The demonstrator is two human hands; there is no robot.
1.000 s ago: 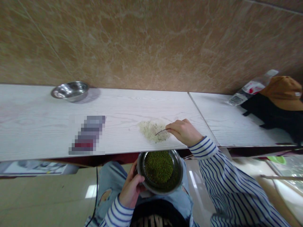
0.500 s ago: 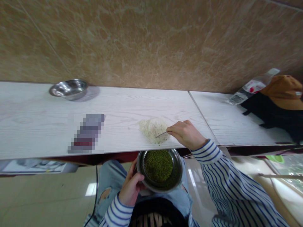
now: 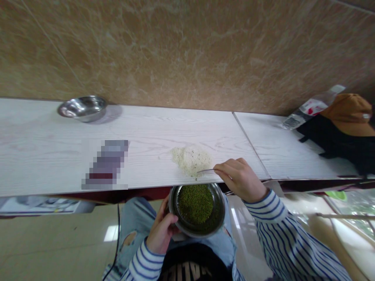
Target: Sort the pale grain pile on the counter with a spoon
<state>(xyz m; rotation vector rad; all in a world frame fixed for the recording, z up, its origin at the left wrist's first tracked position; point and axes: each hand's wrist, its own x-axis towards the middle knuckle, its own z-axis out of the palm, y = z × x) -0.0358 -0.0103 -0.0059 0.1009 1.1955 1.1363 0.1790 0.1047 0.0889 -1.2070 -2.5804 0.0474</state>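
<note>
My left hand (image 3: 161, 233) is closed round the rim of a steel bowl (image 3: 219, 218) that rests on my lap, just below the table edge. The bowl is full of small green beans (image 3: 195, 203). My right hand (image 3: 241, 180) pinches thin metal tweezers (image 3: 206, 171), whose tips sit at the near edge of a pile of white rice (image 3: 191, 159) on the white wooden table (image 3: 52, 156). A few dark specks lie in the rice.
An empty steel bowl (image 3: 82, 108) stands at the back left against the tan tiled wall. A blurred-out flat object (image 3: 106, 165) lies left of the rice. At the right are a plastic bottle (image 3: 310, 107), a brown cap (image 3: 350, 114) and a black bag (image 3: 336, 144).
My right hand has drawn the tweezers back towards me and to the right, from the middle of the rice pile to its near edge above the bean bowl. The left hand has held still.
</note>
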